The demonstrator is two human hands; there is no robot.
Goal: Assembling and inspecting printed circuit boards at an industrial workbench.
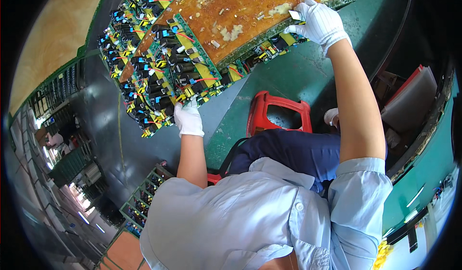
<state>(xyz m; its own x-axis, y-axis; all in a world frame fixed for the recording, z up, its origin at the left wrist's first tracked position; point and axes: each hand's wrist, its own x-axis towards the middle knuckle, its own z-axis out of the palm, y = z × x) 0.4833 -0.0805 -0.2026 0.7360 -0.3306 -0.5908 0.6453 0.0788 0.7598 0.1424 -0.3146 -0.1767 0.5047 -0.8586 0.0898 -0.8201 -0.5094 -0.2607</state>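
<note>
Both hands wear white gloves. My left hand [188, 119] is closed on the near edge of a circuit board [185, 68], one of several green boards crowded with black cylinders, yellow parts, blue connectors and red wires. The board lies over the left part of a brown, stained worktop [240, 17] with a green rim. My right hand [322, 25] is at that worktop's near right edge, thumb and fingers curled together. A small pale piece seems to show at its fingertips, but I cannot make out what it is. More boards show below the worktop's near edge.
A red plastic stool [279, 111] stands on the green floor below the worktop. At the left is a tan table surface [53, 34] with a green frame. A rack with boards [144, 195] stands at lower left. Clear and red sheets [411, 99] stand at the right.
</note>
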